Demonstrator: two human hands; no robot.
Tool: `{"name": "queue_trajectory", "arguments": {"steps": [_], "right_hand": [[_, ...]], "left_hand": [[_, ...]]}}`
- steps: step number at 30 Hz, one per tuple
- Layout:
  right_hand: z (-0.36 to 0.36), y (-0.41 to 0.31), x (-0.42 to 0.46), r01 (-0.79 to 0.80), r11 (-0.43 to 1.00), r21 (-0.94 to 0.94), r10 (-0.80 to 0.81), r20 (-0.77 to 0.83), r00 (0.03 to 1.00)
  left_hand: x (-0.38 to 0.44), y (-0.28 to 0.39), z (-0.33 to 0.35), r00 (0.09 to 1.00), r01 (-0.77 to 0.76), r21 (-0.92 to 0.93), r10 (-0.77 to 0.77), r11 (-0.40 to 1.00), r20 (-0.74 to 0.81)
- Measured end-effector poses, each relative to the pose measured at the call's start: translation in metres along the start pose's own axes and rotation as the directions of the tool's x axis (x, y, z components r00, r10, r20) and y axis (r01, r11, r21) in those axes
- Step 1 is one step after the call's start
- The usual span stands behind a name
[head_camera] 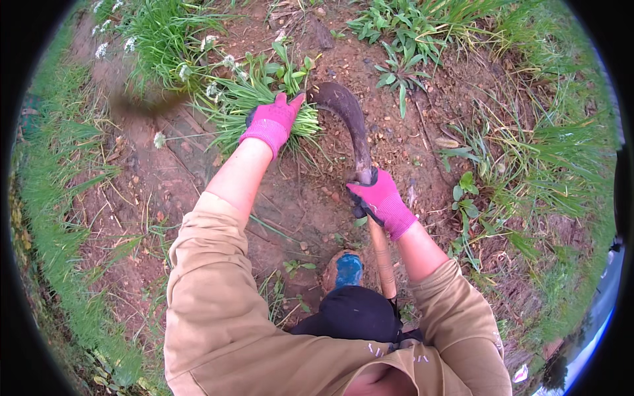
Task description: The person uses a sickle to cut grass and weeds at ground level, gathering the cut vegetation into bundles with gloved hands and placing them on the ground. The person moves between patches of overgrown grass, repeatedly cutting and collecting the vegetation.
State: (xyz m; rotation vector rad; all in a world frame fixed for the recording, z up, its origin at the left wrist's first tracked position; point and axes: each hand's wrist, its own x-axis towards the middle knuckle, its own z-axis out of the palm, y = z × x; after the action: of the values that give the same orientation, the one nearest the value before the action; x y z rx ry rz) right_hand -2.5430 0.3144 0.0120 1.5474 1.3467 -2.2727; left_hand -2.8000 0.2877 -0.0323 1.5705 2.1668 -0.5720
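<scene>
My left hand (276,119), in a pink glove with dark fingertips, grips a bunch of narrow green leaves (237,106) with white flower heads (212,90). The bunch lies over to one side, its pale ends pointing right. In my right hand (379,198), gloved the same way, is a sickle, held where its dark curved blade (346,106) meets the wooden handle (381,257). The blade arcs up and left, and its tip comes close to my left fingers. Whether the tip touches the leaves I cannot tell.
Reddish bare soil (277,198) with small stones surrounds the bunch. Another grassy clump (163,34) grows at the upper left, and leafy weeds (403,69) stand at the upper right. Tall grass (559,163) lines the right side. My blue shoe (349,270) is close below the sickle.
</scene>
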Motion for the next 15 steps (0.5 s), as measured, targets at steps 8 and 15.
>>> {"name": "queue_trajectory", "arguments": {"steps": [8,15], "right_hand": [[-0.003,0.030,0.028,0.125,0.910,-0.395,-0.187,-0.124,0.975],[-0.037,0.093,-0.045,0.093,0.982,-0.165,-0.112,-0.106,0.988]], "left_hand": [[0.019,0.007,0.000,1.000,-0.007,0.033,0.008,0.999,-0.029],[-0.014,0.017,-0.003,0.996,-0.087,0.060,0.087,0.994,0.001]]}}
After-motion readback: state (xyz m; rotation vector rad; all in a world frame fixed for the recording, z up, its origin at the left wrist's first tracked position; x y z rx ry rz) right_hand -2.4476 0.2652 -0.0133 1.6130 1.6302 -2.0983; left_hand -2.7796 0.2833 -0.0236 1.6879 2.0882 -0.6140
